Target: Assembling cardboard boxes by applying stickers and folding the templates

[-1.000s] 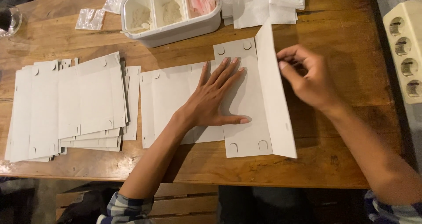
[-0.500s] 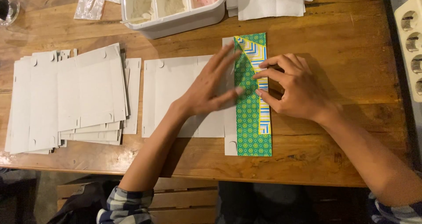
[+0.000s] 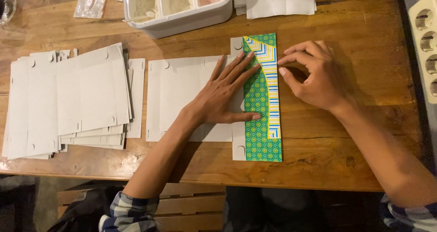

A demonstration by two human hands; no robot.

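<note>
A flat white cardboard box blank [image 3: 175,93] lies on the wooden table [image 3: 355,22]. Its right-hand flap [image 3: 261,136] is folded over and shows a green patterned print with blue, yellow and white stripes. My left hand [image 3: 225,93] lies flat with fingers spread on the blank, fingertips and thumb on the green flap. Beside the flap's right edge near the top is my right hand [image 3: 314,75], its fingers curled and the fingertips touching the striped edge.
A pile of more white flat blanks [image 3: 68,100] lies at the left. A white divided plastic tub [image 3: 175,4] and folded white paper [image 3: 277,0] sit at the back. A white socket strip [image 3: 425,45] runs along the right edge, small clear packets [image 3: 91,5] at back left.
One second ago the flap stood up showing its white side; it has since been folded down flat, printed side up. Both hands shifted onto it and now press along it.
</note>
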